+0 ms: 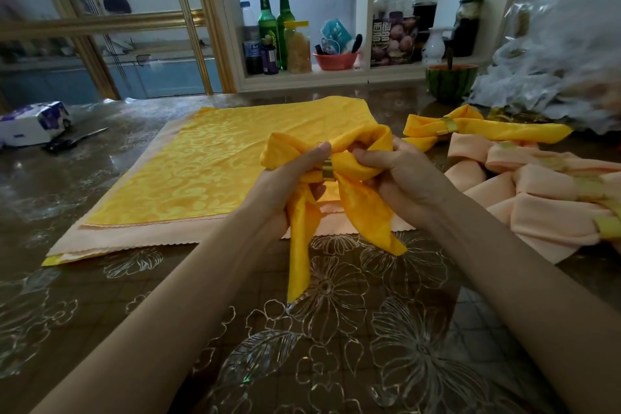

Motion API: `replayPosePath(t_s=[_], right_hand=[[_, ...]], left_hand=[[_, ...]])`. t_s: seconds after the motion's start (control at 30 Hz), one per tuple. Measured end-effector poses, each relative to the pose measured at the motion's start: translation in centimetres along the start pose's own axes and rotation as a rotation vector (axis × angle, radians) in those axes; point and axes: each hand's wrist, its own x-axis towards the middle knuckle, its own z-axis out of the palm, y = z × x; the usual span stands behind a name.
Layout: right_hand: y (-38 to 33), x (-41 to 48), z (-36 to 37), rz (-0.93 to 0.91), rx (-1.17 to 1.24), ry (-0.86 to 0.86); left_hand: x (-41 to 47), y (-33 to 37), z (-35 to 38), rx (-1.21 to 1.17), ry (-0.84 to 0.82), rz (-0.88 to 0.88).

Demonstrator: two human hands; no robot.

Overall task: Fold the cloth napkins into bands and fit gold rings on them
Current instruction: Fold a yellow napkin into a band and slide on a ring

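Note:
A yellow napkin (361,208) folded into a bow shape is held above the table, with a gold ring (327,171) round its middle. My left hand (289,178) grips the napkin's left loop beside the ring, thumb on top. My right hand (400,175) grips the right loop, fingers curled into the fold. Two tails hang down toward the table. Behind lies a flat stack of napkins, yellow (215,165) on top and peach (134,239) beneath. At the right lie a finished yellow napkin (487,128) with its ring (448,126) and several ringed peach napkins (544,191).
The table has a floral transparent cover (336,329). Scissors (72,141) and a tissue pack (32,123) lie at the far left. A halved watermelon (450,81) and plastic bags (554,60) stand at the far right. Bottles (275,27) and jars fill the shelf behind.

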Motion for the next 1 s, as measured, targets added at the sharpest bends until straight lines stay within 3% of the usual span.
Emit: replayPosePath(t_s=[0.2,0.37,0.63,0.9,1.0], right_hand=[[-0.6,-0.2,0.0,0.131,0.278,0.022],[0.8,-0.5,0.7,0.057,-0.116,-0.063],[1.4,0.2,0.3,0.058,-0.104,0.137],[1.4,-0.1,0.1,-0.046,-0.213,-0.036],[1.2,-0.2,0.0,-0.080,-0.291,-0.035]], left_hand=[[0.3,0.5,-0.4,-0.047,-0.064,0.046],[0.4,0.1,-0.3,-0.072,-0.055,0.098],[0.2,-0.3,0.3,0.028,-0.083,0.113],[0.4,-0.5,-0.2,0.228,0.148,0.281],[0.2,-0.5,-0.2,0.178,0.135,0.160]])
